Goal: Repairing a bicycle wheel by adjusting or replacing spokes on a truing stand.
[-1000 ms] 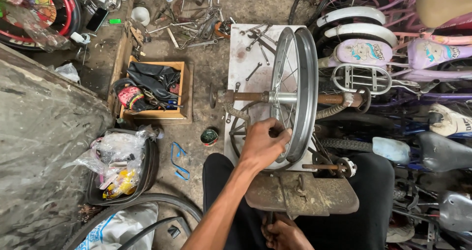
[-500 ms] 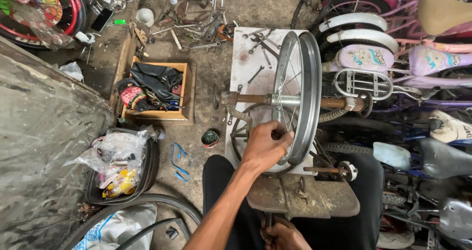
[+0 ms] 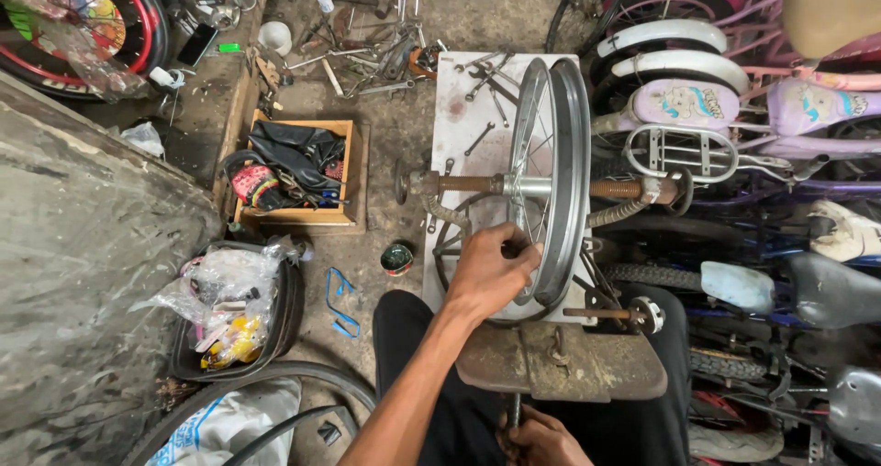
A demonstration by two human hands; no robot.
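Note:
A silver bicycle wheel rim (image 3: 571, 154) with thin spokes stands upright on a rusty axle (image 3: 459, 183) in a metal stand. My left hand (image 3: 491, 269) reaches up from the lower left, its fingers pinched on a spoke just inside the rim's near edge. Whether a small tool sits between the fingers is hidden. My right hand (image 3: 541, 440) is low at the frame's bottom, closed around a thin metal rod (image 3: 515, 415) under the stand's rusty plate (image 3: 560, 365). My dark-trousered legs straddle the stand.
A white board (image 3: 459, 108) with wrenches lies behind the wheel. A wooden box (image 3: 294, 216) of rubber parts, a small tin (image 3: 396, 259), a bag-filled black tray (image 3: 234, 310) and loose tyres (image 3: 229, 402) are on the left. Children's bicycles (image 3: 734, 108) crowd the right.
My left hand has stayed pinched at the spokes near the rim, shifting only slightly. My right hand remains low under the stand.

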